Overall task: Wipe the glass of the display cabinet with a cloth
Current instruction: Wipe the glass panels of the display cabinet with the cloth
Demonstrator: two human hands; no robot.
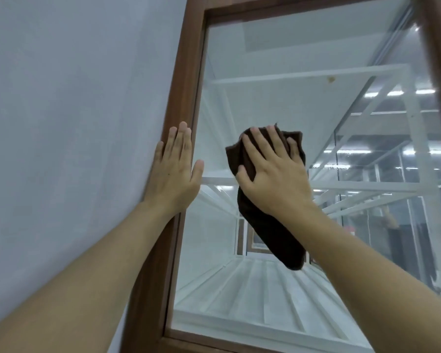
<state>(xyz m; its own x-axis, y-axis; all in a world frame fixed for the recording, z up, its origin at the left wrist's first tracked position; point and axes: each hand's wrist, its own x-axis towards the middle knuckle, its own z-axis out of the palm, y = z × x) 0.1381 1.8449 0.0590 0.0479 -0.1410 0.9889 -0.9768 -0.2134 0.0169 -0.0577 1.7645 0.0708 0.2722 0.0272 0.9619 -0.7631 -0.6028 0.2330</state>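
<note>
wall [69, 123]: a plain pale grey-white surface fills the left of the view, running up to the cabinet's edge.
display cabinet [186, 80]: a brown wooden frame borders a tall pane; its left upright slants from the top centre down to the near bottom.
glass [273, 54]: set inside the frame, clear, with white shelves and white bars showing behind it and ceiling lights reflected on the right.
cloth [270, 225]: dark brown, bunched at the top and hanging in a long fold below; it lies against the glass near the middle of the pane.
right hand [273, 171]: flat on the cloth, fingers spread and straight, pressing it to the glass.
left hand [175, 169]: flat, fingers straight and close together, resting on the left upright of the frame, thumb reaching over the glass edge, holding nothing.
forearms: both bare, reaching up from the near bottom corners.
</note>
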